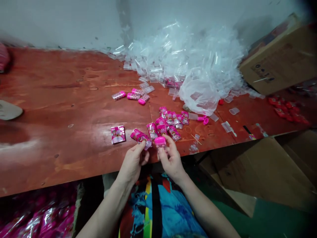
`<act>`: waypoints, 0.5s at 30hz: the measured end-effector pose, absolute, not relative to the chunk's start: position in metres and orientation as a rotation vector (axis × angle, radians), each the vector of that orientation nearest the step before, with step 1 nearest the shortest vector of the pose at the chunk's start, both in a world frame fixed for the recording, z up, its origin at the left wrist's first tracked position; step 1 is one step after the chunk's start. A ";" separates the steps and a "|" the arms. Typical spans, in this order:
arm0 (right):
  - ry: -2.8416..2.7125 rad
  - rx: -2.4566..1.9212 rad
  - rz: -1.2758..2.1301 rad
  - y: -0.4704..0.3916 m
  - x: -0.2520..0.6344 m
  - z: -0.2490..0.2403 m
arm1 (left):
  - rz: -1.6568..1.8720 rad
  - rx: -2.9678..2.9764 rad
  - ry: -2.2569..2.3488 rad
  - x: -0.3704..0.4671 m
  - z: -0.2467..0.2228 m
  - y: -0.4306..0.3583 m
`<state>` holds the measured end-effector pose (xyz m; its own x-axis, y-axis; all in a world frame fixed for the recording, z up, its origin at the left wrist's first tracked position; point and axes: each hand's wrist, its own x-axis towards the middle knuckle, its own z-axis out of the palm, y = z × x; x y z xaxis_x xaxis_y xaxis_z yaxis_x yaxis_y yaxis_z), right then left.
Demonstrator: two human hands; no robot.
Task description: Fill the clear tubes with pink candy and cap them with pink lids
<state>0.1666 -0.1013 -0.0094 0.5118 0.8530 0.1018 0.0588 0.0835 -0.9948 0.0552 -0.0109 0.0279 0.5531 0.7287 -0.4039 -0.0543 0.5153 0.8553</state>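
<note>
Right fingers (171,144) — pink-capped container (160,141) between.

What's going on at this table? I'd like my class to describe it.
A person's left hand holds a shiny pink printed wrapper, while the right hand grips a small clear plastic container with a bright pink cap. That container is outside the wrapper. Just beyond lies a cluster of shiny pink printed packets, with four pink-capped clear containers further back on the red-brown wooden table. A large heap of clear plastic pieces covers the far side.
</note>
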 end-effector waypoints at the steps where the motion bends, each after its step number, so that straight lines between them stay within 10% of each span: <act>1: -0.791 -1.335 0.744 -0.099 0.168 -0.010 | 0.572 0.897 0.880 0.054 0.028 -0.010; 15: -1.034 -1.508 0.388 -0.069 0.168 -0.004 | 0.555 1.009 0.925 0.054 0.027 -0.021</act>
